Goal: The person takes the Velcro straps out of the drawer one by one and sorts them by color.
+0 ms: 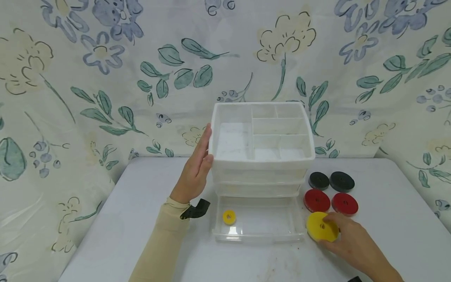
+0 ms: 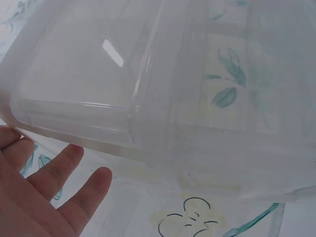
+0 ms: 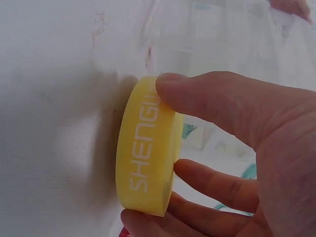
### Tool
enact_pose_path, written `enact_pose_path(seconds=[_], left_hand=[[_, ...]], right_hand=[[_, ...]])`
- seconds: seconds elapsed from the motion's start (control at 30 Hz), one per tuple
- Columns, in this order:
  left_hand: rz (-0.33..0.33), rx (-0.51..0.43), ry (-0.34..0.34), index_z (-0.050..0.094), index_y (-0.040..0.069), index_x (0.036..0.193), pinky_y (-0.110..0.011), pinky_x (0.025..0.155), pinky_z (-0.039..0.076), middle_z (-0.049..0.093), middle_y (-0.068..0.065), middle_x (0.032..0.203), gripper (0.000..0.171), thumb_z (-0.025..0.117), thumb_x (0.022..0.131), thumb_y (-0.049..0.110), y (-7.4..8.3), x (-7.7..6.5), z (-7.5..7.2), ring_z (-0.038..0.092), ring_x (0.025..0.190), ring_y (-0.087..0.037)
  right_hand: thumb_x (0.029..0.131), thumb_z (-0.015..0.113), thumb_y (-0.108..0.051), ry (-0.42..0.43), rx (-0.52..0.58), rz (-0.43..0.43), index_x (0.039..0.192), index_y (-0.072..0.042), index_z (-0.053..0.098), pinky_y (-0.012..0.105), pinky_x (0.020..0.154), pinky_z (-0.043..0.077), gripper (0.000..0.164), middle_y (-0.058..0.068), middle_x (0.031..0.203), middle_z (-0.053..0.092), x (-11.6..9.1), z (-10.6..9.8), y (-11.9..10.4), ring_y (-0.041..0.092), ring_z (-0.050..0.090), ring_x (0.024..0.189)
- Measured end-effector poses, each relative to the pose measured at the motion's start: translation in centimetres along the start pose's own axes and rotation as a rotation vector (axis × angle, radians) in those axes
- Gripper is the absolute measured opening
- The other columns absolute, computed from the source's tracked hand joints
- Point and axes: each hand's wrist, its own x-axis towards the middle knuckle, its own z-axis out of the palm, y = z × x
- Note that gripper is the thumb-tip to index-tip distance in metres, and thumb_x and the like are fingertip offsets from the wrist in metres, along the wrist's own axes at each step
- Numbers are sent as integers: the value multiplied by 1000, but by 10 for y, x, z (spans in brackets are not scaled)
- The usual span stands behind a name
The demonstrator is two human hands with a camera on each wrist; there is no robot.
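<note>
A white plastic drawer unit (image 1: 262, 166) stands on the table, its top a tray split into compartments. The lowest clear drawer (image 1: 262, 219) is pulled out, and a small yellow ring (image 1: 229, 217) lies inside it at the left. My left hand (image 1: 193, 172) rests on the unit's left side with its fingers extended. At the right, my right hand (image 1: 352, 243) pinches a large yellow disc (image 3: 145, 153) by its rim, thumb on one edge and fingers on the other. White letters run along that rim. The disc is tilted beside the drawer's right side.
Two red discs (image 1: 317, 200) lie just behind the yellow one, with two black discs (image 1: 319, 180) farther back. A flowered cloth (image 1: 246, 74) hangs behind the white table (image 1: 141, 203). Brownish marks (image 1: 282, 266) show on the tabletop in front of the drawer.
</note>
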Motion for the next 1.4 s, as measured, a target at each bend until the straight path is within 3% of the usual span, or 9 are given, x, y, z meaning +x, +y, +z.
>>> enact_pose_path(seconds=[1.13, 1.4], left_hand=[[3, -10, -2, 8, 13, 163, -41, 121, 22, 6, -6, 169, 62, 34, 111, 34, 1, 0, -2, 15, 154, -24], [18, -29, -2, 9, 12, 163, -40, 122, 21, 6, -2, 169, 61, 34, 111, 31, -1, 1, -2, 13, 154, -25]], right_hand=[[65, 95, -30, -49, -12, -21, 122, -2, 65, 53, 92, 54, 70, 18, 123, 65, 4, 4, 3, 36, 62, 108], [63, 95, -38, -45, -52, -53, 124, -5, 65, 63, 95, 49, 75, 22, 131, 61, 2, -1, 4, 43, 56, 117]])
